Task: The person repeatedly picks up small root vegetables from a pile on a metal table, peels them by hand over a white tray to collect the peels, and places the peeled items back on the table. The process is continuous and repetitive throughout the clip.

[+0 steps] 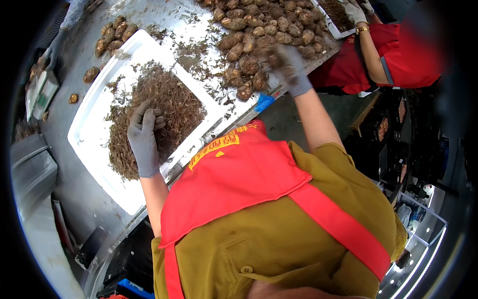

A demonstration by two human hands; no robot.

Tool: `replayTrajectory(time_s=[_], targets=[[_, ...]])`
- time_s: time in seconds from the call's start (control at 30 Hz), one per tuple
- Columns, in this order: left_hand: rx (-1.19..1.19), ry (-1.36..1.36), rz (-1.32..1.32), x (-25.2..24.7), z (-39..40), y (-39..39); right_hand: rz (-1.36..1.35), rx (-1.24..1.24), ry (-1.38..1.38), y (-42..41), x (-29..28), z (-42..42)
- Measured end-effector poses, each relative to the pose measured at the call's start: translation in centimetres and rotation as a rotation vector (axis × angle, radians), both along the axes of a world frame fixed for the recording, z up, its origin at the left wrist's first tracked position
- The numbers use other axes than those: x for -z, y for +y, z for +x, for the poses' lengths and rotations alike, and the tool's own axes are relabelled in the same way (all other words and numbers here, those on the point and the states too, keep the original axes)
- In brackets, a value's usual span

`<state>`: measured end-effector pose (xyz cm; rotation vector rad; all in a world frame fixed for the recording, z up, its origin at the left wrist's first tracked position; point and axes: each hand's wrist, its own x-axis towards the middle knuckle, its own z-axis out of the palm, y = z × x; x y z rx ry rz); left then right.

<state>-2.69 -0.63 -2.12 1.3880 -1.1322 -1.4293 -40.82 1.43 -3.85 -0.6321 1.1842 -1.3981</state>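
Note:
My left hand (pixel 147 130), in a grey knitted glove, is over a white foam tray (pixel 93 130). Its fingers curl towards the heap of brown fibrous peelings (pixel 175 101) in the tray; whether anything is pinched between them is hidden. To the right, my right hand (pixel 289 69), gloved in grey and blurred, reaches over the near edge of a pile of brown taro corms (pixel 261 30). Dirt darkens the fingers of that glove, and the blur hides whether a corm is in them. Several corms (pixel 244 76) lie close to its left.
A smaller group of corms (pixel 115 33) lies beyond the tray on the metal table (pixel 74 157). Blue tape (pixel 264 102) marks the table's near edge. At upper right, a co-worker's gloved hand (pixel 354 13) is at another white tray (pixel 338 34). Another person's gloved arm (pixel 56 46) shows at upper left.

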Motion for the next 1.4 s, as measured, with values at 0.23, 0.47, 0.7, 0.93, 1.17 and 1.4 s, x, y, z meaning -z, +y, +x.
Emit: replayTrajectory(time_s=[0.23,0.47,0.7,0.93,1.17,1.4], targets=[[-0.124,-0.034,-0.047,1.6,1.0,0.7,-0.057,-0.203,1.583,-0.7,7.3,-6.4],[-0.108,-0.185,-0.122,3.1,0.9,1.0,0.193,-0.336,1.486,-1.8,4.9,-3.2],[-0.188,-0.14,-0.069,3.4,0.5,0.9,0.013,-0.282,-0.011,-0.4,1.0,-4.6],[-0.153,-0.142,-0.107,3.7,0.3,-0.4,0.16,-0.471,1.119,1.4,1.3,3.7],[-0.126,-0.168,-0.091,3.5,0.3,-0.8,0.182,-0.475,1.45,2.1,3.6,6.5],[-0.137,-0.099,-0.111,3.1,0.7,-0.7,0.327,-0.408,0.057,1.6,0.8,3.0]])
